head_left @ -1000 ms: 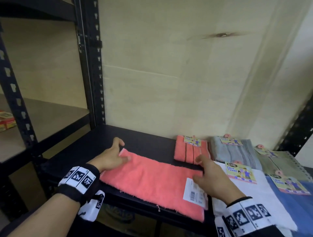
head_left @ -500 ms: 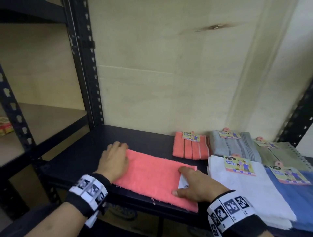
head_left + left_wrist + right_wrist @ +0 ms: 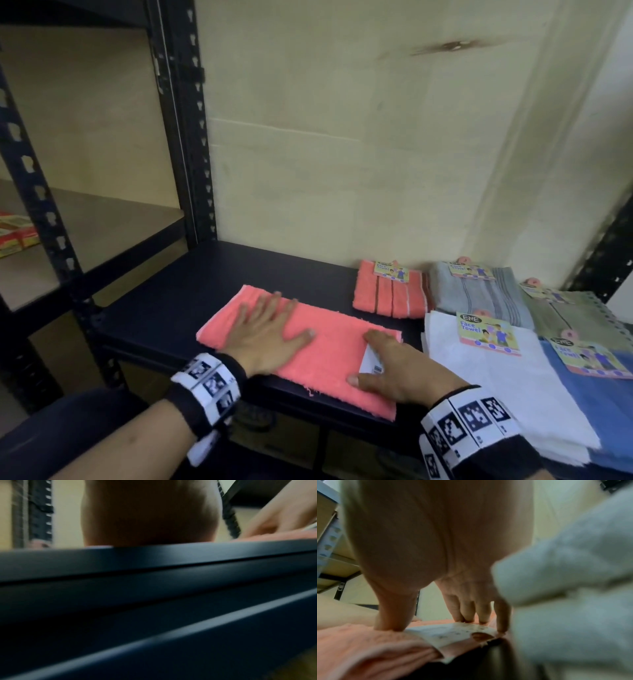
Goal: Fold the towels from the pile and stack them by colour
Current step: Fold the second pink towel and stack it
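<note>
A coral towel [image 3: 329, 356] lies flat and folded on the black shelf [image 3: 191, 287]. My left hand [image 3: 267, 329] lies flat on its left half with fingers spread. My right hand [image 3: 387, 370] presses down on its right end, fingers straight over a white paper label [image 3: 371, 363]. In the right wrist view the fingers [image 3: 467, 612] stand on that label [image 3: 453, 631] and the coral towel [image 3: 368, 649]. The left wrist view shows only the heel of my left hand [image 3: 150, 513] above the shelf edge [image 3: 154, 555].
A folded coral striped towel [image 3: 390, 294], a grey one [image 3: 479, 294] and a green one [image 3: 575, 318] lie along the back wall. A white towel [image 3: 496, 383] and a blue one [image 3: 609, 407] lie at front right. A black upright post [image 3: 185, 120] stands at left.
The towel's right part has been folded over leftward, making it shorter. My left hand slid from the far left corner onto the towel's top. My right hand came down onto the label end.
</note>
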